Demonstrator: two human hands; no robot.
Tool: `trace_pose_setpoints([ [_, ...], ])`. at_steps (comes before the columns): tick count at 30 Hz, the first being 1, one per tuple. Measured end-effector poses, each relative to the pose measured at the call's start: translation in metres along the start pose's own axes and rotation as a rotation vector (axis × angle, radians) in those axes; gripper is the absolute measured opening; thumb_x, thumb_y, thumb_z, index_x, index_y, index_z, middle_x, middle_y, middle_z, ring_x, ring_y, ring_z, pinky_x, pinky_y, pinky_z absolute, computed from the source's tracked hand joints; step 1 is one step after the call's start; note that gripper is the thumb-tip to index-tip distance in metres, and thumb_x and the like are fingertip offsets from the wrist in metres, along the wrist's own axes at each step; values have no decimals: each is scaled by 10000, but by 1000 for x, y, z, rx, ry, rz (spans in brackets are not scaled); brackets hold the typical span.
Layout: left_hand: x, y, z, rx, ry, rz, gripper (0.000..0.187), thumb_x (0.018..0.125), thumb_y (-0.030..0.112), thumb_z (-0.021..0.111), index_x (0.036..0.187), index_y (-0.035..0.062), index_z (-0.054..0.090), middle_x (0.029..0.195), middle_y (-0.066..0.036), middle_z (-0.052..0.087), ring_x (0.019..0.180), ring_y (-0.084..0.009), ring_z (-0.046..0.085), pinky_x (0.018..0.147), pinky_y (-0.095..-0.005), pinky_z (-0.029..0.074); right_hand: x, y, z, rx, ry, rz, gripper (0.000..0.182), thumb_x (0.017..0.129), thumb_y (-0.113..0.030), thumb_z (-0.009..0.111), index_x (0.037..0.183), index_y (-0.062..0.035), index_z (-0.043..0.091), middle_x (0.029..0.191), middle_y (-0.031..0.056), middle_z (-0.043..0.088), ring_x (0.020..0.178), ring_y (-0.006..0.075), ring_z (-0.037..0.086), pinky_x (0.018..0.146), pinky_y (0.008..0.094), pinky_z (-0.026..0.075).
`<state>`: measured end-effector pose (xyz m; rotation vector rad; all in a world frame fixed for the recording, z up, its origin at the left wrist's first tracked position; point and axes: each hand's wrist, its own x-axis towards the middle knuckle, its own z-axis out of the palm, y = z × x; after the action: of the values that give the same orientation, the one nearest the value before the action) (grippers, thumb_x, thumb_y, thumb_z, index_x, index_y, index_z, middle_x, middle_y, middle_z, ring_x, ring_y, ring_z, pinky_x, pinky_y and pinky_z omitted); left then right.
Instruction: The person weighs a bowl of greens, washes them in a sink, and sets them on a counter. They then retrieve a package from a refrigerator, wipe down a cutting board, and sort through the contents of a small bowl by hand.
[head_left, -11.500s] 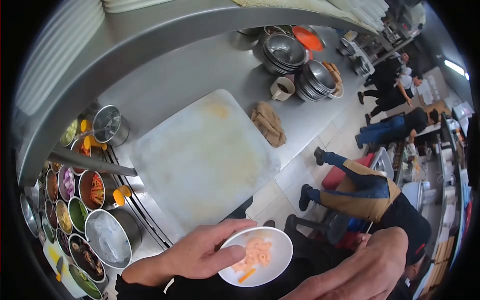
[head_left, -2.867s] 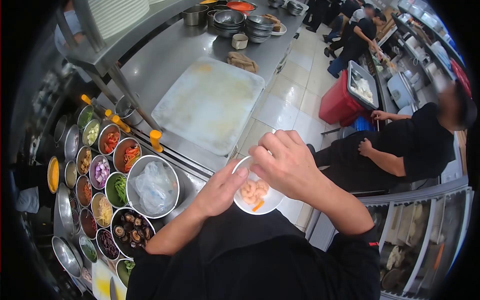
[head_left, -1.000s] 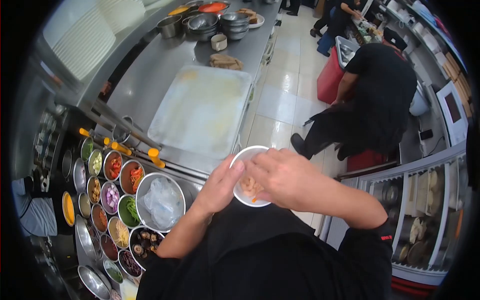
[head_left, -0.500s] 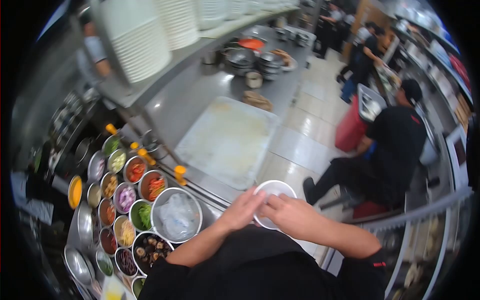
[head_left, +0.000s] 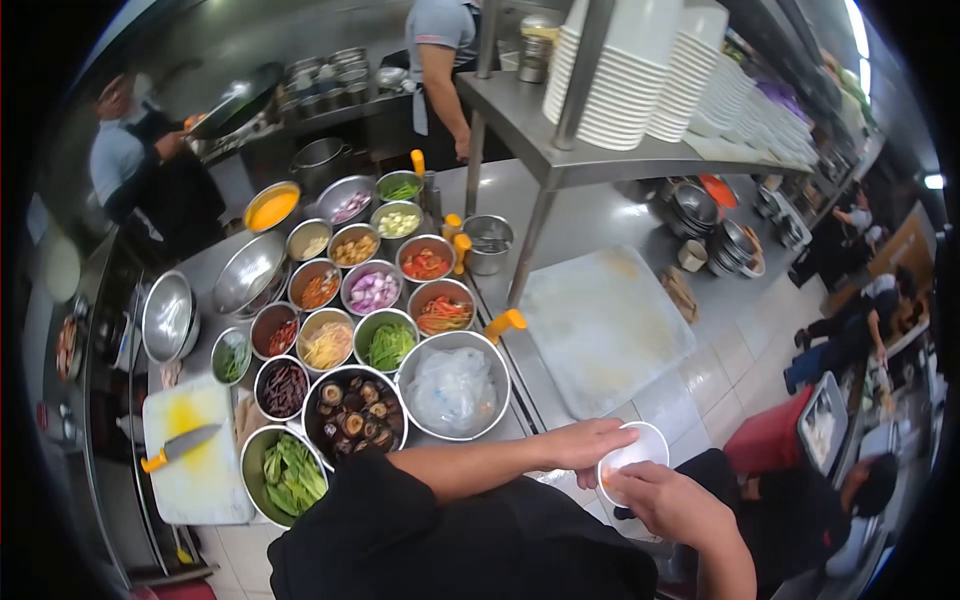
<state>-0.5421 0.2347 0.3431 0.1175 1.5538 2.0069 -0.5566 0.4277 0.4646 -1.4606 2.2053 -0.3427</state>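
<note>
A small white bowl (head_left: 640,445) is tilted toward me at the lower right, beyond the table edge. My left hand (head_left: 588,446) is closed around its left side, the thumb along the rim. My right hand (head_left: 672,500) dips its bent fingers over the near rim into the bowl. The fingers are pressed together, and what they hold, if anything, is hidden. A bit of orange shows at the fingertips. Left of my hands stands a steel pot with a clear plastic bag (head_left: 452,388) in it, beside a pot of dark mushrooms (head_left: 355,415).
Several steel pots hold cut vegetables, such as red onion (head_left: 375,290). A knife (head_left: 190,443) lies on a yellow-stained cutting board (head_left: 200,490). A white board (head_left: 610,330) lies ahead, under a shelf with bowl stacks (head_left: 605,90). Co-workers stand around; one sits near a red bin (head_left: 765,435).
The view has swung left, so the pots and cutting board show more fully. My hands and the bowl appear farther right and lower. My right fingers remain at the bowl.
</note>
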Motion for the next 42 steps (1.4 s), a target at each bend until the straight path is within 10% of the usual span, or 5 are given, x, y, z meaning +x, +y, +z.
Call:
trace_pose_setpoints([
  [6,-6,-2,-2,-43,-1,24,554,1015,512,332,1134,2,513,793,-149,655,540,-203,640,480,-292,542,7,4,-11,76,-133,-118,348,861,-149,686,1197,-81,622,1151,134,635,1015,338,620,858,410,533],
  [27,-18,-7,-21,-244,152,-6,465,1024,420,419,1197,10,553,944,-101,645,717,-182,666,477,-295,543,50,38,-22,494,-223,-107,151,841,-60,717,989,-82,694,871,67,692,789,202,676,716,321,528],
  [33,-8,-10,-26,-57,362,49,460,1024,370,459,1255,-23,526,1072,-77,622,1017,-106,556,899,-283,457,82,93,-19,1217,-94,159,187,919,-66,664,1095,-4,652,992,54,692,916,133,661,850,288,538],
  [42,-9,38,-9,-86,540,133,482,1015,340,458,1325,-27,485,1175,-111,601,1089,-165,568,946,-310,443,94,126,-87,1435,-199,114,392,918,37,549,1309,24,518,1177,103,630,1013,142,633,838,257,498],
])
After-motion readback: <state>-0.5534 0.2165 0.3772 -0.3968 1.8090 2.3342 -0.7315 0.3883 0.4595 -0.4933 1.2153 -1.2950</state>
